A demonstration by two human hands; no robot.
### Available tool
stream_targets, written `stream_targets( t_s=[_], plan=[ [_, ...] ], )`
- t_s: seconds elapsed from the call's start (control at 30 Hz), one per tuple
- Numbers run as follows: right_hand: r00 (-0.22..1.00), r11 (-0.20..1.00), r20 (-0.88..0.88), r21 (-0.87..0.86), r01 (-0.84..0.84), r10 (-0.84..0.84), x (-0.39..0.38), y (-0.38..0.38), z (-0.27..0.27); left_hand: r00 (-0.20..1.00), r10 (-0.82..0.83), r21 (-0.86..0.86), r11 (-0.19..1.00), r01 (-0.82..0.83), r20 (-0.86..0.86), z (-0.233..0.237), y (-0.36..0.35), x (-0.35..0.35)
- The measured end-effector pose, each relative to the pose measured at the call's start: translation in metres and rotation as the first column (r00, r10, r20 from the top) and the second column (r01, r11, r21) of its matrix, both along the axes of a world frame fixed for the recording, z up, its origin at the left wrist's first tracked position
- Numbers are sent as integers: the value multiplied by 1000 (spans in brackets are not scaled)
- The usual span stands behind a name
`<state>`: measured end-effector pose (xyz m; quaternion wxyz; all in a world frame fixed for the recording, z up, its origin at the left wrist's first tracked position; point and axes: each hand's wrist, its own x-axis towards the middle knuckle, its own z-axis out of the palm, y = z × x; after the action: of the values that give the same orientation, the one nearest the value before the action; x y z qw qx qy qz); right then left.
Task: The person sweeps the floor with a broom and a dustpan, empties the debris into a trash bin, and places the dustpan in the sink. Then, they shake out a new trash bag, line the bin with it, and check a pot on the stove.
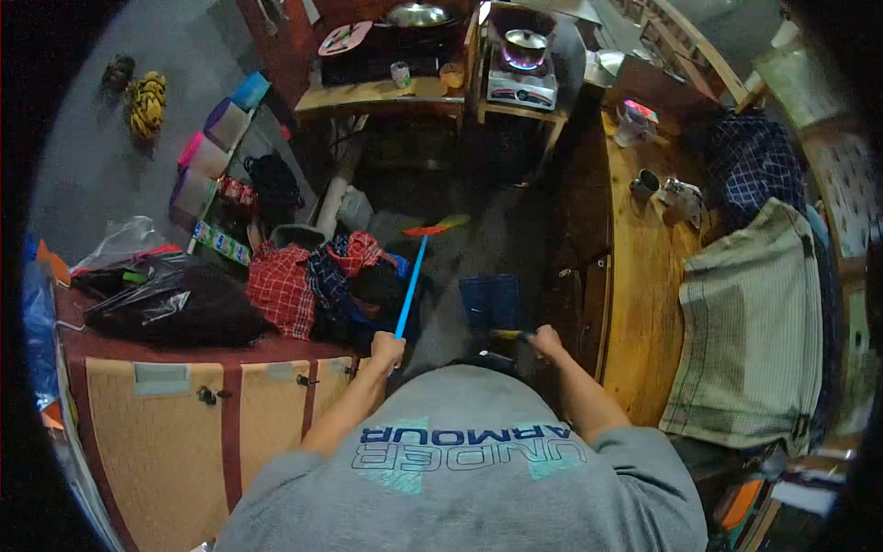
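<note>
My left hand (387, 350) is wrapped round the blue handle of a broom (414, 287). Its orange and green head reaches out over the dark floor ahead of me and looks slightly blurred. In my closed right hand (546, 342) is the dark end of a handle, with a yellow part beside it. That handle appears to belong to a blue dustpan (490, 300), which is low in front of me, to the right of the broom. Dim light hides whether the broom head touches the floor.
Red checked clothes (280, 285) and a black plastic bag (170, 313) lie on the cabinet (156, 432) at left. A wooden counter (635, 304) runs along the right, with a striped cloth (759, 322). Ahead, a lit gas stove (521, 90) carries a pot (525, 44).
</note>
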<state>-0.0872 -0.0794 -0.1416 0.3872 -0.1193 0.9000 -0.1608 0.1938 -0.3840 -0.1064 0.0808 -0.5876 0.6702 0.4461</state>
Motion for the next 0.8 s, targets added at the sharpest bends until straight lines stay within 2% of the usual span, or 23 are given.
stream_targets(
  t_s=[0.07, 0.1, 0.13, 0.2, 0.33, 0.4, 0.47, 0.5, 0.53, 0.57, 0.6, 0.63, 0.67, 0.7, 0.73, 0.77, 0.8],
  plan=[
    [981, 981, -3, 15, -192, 192, -31, -12, 19, 998, 67, 33, 997, -67, -8, 6, -7, -17],
    [987, 986, 40, 42, -160, 158, -40, -21, 37, 996, 87, 24, 996, -86, -32, 28, -8, -31],
    [984, 983, 44, 50, -176, 174, -53, -22, 22, 997, 74, 14, 997, -74, -8, 22, -17, -38],
    [980, 980, -55, 58, -190, 194, -68, -29, 0, 986, 141, 84, 987, -134, -90, 17, -35, -52],
    [965, 971, -118, 85, -224, 233, -90, -38, -24, 966, 186, 91, 981, -172, -179, 19, -73, -104],
    [964, 980, -189, -36, -195, 185, -98, -36, -40, 930, 304, 43, 952, -302, -209, 27, -102, -144],
    [978, 987, -138, -3, -158, 156, -106, -40, -45, 895, 370, 125, 929, -348, -251, 5, -144, -179],
    [987, 992, -96, 18, -126, 127, -114, -46, -47, 928, 255, 122, 966, -229, -272, -42, -181, -192],
    [995, 996, -66, -41, -79, 76, -116, -54, -29, 929, 253, 133, 965, -224, -270, -51, -201, -213],
    [999, 994, -36, -101, -29, 25, -117, -63, -15, 912, 308, 118, 951, -287, -270, -59, -223, -239],
    [997, 997, -23, 6, -77, 77, -124, -64, -25, 891, 362, 102, 932, -347, -273, -65, -247, -267],
    [987, 990, -81, -30, -141, 138, -125, -72, -10, 893, 358, 114, 934, -340, -273, -72, -271, -296],
    [997, 997, 25, 19, -68, 68, -129, -78, -5, 906, 372, 36, 927, -373, -204, -79, -291, -322],
    [995, 995, 44, 39, -95, 93, -131, -78, -16, 911, 391, -41, 916, -399, -132, -87, -308, -347],
    [1000, 1000, -1, -15, 2, -2, -124, -76, -27, 909, 413, -118, 901, -417, -60, -99, -326, -372],
    [1000, 998, 4, -53, -18, 18, -125, -96, 5, 858, 513, 26, 858, -513, 7, -138, -354, -393],
    [997, 997, -6, 4, -82, 82, -126, -96, -3, 857, 515, 45, 856, -515, 17, -153, -370, -414]
  ],
)
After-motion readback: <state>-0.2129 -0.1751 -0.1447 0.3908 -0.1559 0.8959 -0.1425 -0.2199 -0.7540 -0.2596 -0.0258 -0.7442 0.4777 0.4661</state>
